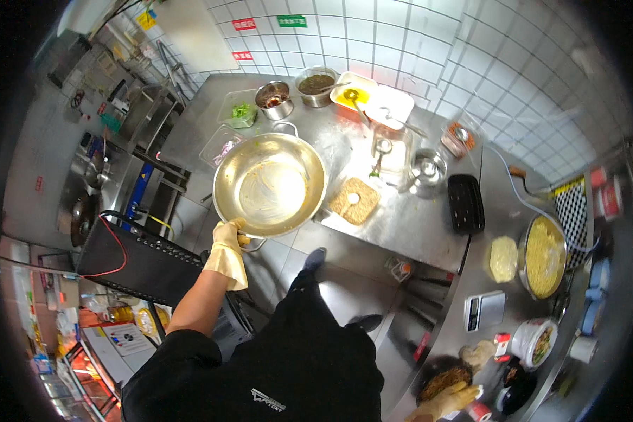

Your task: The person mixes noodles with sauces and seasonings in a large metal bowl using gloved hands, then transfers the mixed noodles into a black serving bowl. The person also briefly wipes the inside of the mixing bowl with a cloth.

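Note:
My left hand (229, 237), in a cream glove, grips the near loop handle of a wide steel basin (269, 227). The basin has two handles and bears oily smears inside; it is held over the table's left front corner. At the lower right edge my gloved right hand (448, 400) reaches over the counter. Beside it is a dark bowl (427, 377) of brown food. A small white thing (479, 391) shows at its fingertips; whether the hand grips it is unclear. A red and white container (479, 411) stands close to that hand.
The steel table (401, 227) holds a tub of chopped greens (240, 112), a tray of sesame-like seeds (354, 200), a tub of yellow oil (353, 95) and a black tray (465, 204). A digital scale (485, 311) and a noodle bowl (544, 258) are on the right counter.

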Action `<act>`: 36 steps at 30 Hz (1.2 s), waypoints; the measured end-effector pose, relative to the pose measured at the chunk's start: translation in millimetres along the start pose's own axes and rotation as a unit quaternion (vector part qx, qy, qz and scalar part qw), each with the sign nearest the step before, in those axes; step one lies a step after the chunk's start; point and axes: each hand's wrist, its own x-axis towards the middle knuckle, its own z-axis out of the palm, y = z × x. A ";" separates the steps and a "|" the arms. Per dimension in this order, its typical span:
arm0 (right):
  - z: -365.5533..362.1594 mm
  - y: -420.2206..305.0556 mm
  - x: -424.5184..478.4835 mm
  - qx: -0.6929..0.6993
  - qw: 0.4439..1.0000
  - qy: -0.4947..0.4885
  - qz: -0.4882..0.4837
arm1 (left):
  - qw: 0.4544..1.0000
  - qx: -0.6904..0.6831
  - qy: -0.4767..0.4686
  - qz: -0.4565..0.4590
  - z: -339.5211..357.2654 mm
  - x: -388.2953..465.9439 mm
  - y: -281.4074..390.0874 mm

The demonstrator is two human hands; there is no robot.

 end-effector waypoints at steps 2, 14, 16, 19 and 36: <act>-31.7 -20.6 14.7 0.113 0.977 0.173 -0.049 | 1.000 0.016 -0.010 0.015 6.8 25.3 -5.3; -300.9 -507.5 15.3 0.701 0.677 -0.144 -0.175 | 0.994 -0.003 -0.110 -0.023 87.6 89.1 5.8; -338.0 -586.8 0.5 0.667 0.636 -0.369 -0.123 | 0.989 0.007 -0.144 -0.028 94.3 116.0 -1.2; -373.6 -681.5 -7.6 0.609 0.665 -0.421 -0.104 | 0.979 0.057 -0.189 -0.050 89.6 135.7 15.5; -308.5 -678.2 57.0 0.337 0.890 -0.084 -0.295 | 0.872 0.225 -0.388 0.193 110.4 100.0 142.2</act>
